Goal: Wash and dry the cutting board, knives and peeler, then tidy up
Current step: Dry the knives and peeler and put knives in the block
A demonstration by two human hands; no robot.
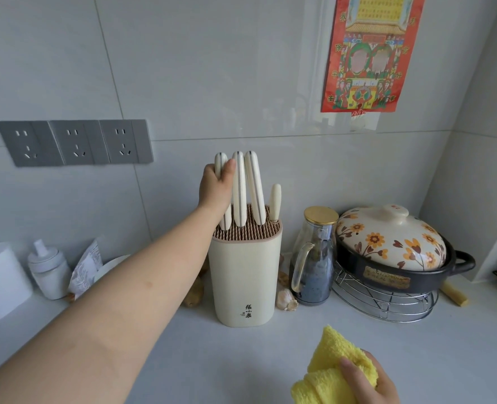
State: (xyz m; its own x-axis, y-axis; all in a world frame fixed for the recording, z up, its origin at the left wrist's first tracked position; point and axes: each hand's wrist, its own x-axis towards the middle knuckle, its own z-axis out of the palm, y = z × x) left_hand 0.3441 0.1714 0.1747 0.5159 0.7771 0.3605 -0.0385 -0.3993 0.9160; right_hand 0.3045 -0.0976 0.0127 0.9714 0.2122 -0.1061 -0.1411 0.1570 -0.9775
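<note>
The left hand [216, 185] is wrapped around the handle of the leftmost knife [220, 161], whose blade sits in the cream knife block [246, 272] toward the countertop's [264, 360] back edge. Two more knives [254, 188] and a small-handled tool [276, 202] stand beside it. At the near edge, the right hand [370, 380] clutches a folded yellow cloth [329, 365]. This looks like the put-away stage. Next, seat the blade fully and let go. No cutting board is in view.
</note>
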